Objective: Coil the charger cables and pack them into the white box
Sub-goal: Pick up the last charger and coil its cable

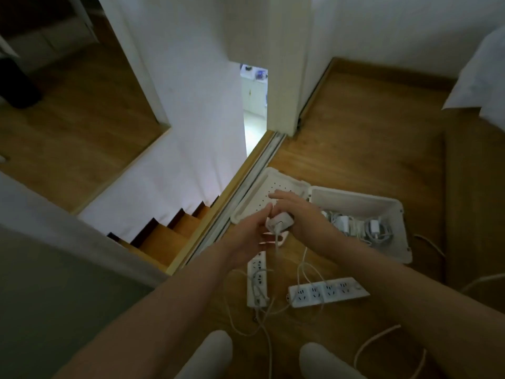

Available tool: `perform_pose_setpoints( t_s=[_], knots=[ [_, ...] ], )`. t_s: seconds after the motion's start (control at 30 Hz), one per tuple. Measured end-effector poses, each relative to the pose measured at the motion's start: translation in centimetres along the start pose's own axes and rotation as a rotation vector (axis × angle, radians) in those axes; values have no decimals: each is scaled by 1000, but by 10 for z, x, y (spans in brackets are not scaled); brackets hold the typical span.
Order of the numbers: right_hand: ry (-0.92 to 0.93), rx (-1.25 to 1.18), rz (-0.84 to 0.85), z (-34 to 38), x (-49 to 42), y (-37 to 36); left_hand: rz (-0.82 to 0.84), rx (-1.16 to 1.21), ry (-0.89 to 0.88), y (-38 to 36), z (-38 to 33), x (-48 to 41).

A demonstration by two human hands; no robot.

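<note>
The right hand (296,212) grips the charger (281,221); the left hand (250,232) meets it, grip unclear. The white box (355,205) lies open beside the right hand.

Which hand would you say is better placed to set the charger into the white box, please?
The right hand, I think: it grips the charger and sits right beside the white box, whose lid lies open. The left hand is farther from the box.
</note>
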State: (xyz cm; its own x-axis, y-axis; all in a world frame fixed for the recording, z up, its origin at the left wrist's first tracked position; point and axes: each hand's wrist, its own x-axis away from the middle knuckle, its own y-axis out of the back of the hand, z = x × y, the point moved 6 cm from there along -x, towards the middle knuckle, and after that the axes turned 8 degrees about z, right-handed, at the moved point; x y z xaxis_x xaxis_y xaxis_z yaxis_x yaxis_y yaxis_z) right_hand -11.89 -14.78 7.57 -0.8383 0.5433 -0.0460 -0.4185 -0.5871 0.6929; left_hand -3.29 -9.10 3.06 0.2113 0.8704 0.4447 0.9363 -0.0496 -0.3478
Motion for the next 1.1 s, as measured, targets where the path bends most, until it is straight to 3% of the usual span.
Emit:
perform_pose_setpoints(
  t_s=[0.17,0.4,0.47,0.53,0.6,0.63,0.83,1.1],
  knots=[
    [60,143,-88,46,-5,39,-20,90,-109,-22,-47,29],
    [-31,183,-34,84,4,54,11,229,-190,-49,-78,65],
    [-140,-12,-119,83,11,58,-46,283,-282,-50,-90,72],
    [-283,-404,-163,84,19,57,-95,311,-369,-54,-99,81],
    [-331,-716,-38,95,28,44,-142,280,-414,-58,-103,91],
    [-311,-753,37,104,34,36,-171,280,-426,-58,-101,97],
    [-217,-302,119,109,71,12,-199,523,-423,-65,-96,121],
    [-334,-210,162,72,106,17,-96,411,-358,-66,-105,152]
  ],
)
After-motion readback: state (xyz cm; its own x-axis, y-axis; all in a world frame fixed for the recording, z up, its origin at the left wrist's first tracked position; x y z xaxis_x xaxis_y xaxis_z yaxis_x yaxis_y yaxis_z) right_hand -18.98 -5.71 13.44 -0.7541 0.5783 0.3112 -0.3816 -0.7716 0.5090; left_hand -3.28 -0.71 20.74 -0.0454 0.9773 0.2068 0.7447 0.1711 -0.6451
